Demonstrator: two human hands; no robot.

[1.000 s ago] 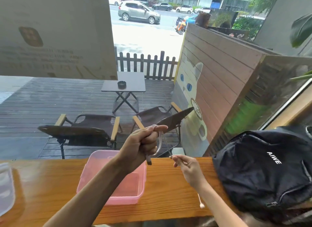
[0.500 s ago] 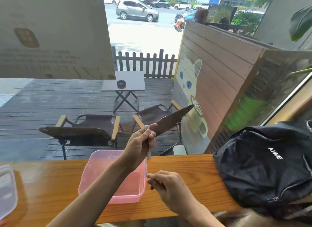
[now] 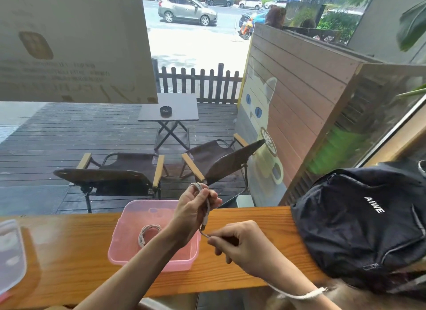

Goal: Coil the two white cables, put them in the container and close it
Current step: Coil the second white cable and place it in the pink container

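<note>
A pink plastic container [image 3: 129,219] sits open on the wooden counter. One coiled white cable [image 3: 147,234] lies inside it. My left hand [image 3: 192,211] is raised over the container's right side, shut on loops of the second white cable [image 3: 207,208], whose plug hangs down below the fingers. My right hand [image 3: 239,245] is just below and to the right, pinching the same cable's strand between thumb and finger. The cable's loose tail [image 3: 297,294] trails under my right wrist. The clear lid [image 3: 10,254] lies at the counter's far left edge.
A black backpack [image 3: 364,219] fills the counter's right end. The wooden counter [image 3: 69,245] runs along a window; chairs and a small table stand on the deck outside. Bare counter lies between the lid and the container.
My left hand has lowered slightly toward the container. My right hand swung in from the right, then settled below the left hand, drawing the cable along. The first cable's coil now shows in the container.
</note>
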